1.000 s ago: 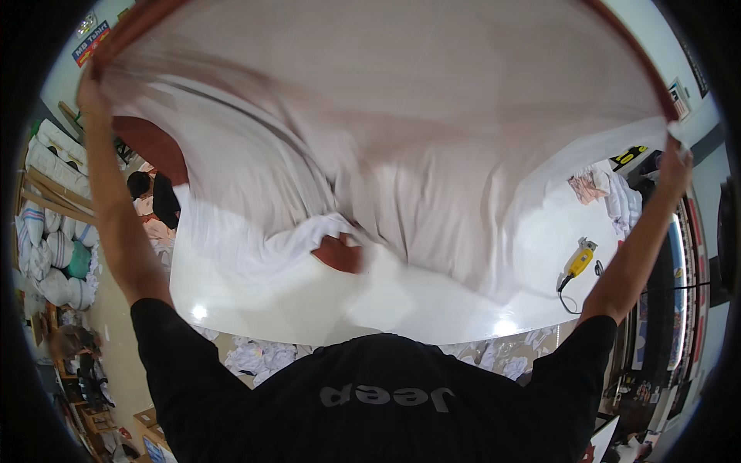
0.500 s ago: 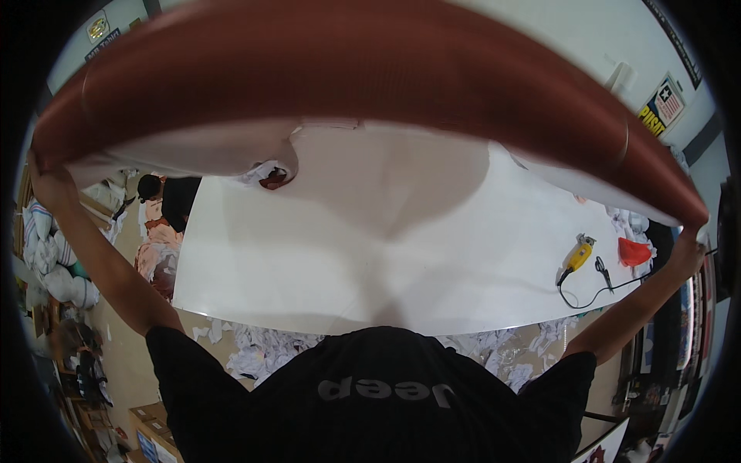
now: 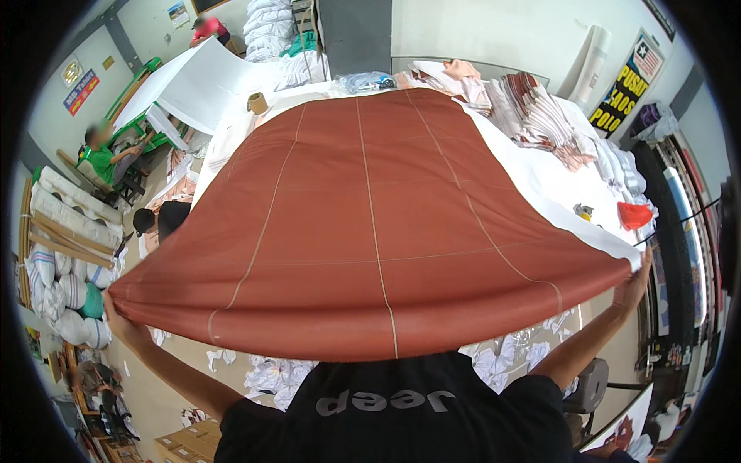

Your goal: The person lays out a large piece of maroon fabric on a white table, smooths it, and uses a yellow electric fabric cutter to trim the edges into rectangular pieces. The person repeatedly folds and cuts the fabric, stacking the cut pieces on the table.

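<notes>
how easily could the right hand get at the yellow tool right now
Probably not easily: the right hand grips a corner of the brown cloth, which spreads between that hand and the yellow tool, leaving only one end showing.

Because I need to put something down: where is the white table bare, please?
The white table shows bare room at right, between the brown cloth, the striped stack and the partly hidden tool. The far edge is crowded with folded fabric and plastic; the brown cloth covers the middle.
</notes>
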### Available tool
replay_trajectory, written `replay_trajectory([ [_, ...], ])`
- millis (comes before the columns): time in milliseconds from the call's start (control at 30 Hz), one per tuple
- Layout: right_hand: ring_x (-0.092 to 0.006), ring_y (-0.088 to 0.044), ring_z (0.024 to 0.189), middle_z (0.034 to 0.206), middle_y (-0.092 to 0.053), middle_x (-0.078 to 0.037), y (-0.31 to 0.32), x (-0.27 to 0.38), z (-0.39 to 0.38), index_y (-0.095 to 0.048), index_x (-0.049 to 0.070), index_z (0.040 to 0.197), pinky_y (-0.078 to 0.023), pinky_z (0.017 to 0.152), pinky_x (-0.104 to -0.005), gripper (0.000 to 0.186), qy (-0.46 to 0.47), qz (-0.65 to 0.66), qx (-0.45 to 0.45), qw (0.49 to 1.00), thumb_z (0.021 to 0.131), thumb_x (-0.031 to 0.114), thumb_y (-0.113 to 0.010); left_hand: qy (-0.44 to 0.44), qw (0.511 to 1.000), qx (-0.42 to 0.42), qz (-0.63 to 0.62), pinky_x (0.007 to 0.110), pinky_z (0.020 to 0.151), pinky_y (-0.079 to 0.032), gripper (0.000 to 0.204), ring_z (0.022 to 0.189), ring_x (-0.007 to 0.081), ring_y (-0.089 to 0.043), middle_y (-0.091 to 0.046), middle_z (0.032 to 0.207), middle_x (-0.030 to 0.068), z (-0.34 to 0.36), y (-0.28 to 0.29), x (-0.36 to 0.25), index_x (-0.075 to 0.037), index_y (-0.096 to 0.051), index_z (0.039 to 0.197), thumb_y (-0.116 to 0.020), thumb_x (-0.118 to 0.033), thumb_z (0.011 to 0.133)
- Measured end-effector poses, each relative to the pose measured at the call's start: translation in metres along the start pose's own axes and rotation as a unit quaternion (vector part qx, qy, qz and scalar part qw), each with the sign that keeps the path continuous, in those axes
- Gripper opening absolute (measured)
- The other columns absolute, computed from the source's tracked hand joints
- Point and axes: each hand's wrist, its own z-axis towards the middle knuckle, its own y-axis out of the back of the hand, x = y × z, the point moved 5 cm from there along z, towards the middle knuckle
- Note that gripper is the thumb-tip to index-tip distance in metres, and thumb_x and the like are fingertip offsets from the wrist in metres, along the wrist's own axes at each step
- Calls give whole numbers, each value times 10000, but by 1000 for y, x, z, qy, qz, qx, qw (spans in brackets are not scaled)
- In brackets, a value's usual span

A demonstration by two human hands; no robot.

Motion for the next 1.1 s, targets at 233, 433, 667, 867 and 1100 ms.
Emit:
replay_trajectory([
  [233,-234,-633,1290,1427,-651,-187,-31,-76,-46,-607,-92,1475,-541,1084,-366,494,-55,-140,125,981,992,-22,-527,111,989,-57,76,342,805,-620,325,941,209,-738,-740,1170,105,-41,38,131,18,-682,1341,-726,-148,1066],
  [433,-223,-664,1166,1304,-710,-92,-32,-128,-41,-692,10,1356,-497,1055,-335,577,41,-478,214,851,819,-129,-530,12,964,-183,193,288,717,-569,418,850,142,-707,-732,1118,96,-116,16,211,-17,-678,1430,-710,-1,1014],
  [667,-270,-624,1048,1089,-592,-119,-22,-146,-30,-755,52,1167,-506,902,-392,318,93,-488,237,835,907,-32,-591,-50,943,-49,324,352,1006,-547,459,1141,201,-692,-731,1329,117,-151,43,171,-31,-694,1451,-556,-16,1014],
  [867,-297,-627,1269,1271,-665,-139,-16,-102,-15,-756,4,1105,-487,1112,-399,210,138,-337,180,914,988,76,-598,-230,809,-72,536,370,1128,-504,518,1297,255,-651,-695,1441,120,-186,23,86,-24,-675,1480,-568,30,976],
  [1100,-160,-660,940,996,-679,-94,41,-114,-2,-654,3,1147,-542,999,-389,187,31,-89,133,987,1078,163,-586,-327,787,-117,510,396,1007,-582,441,1191,276,-703,-715,1321,132,-160,91,5,-16,-754,1344,-617,-359,1103],
])
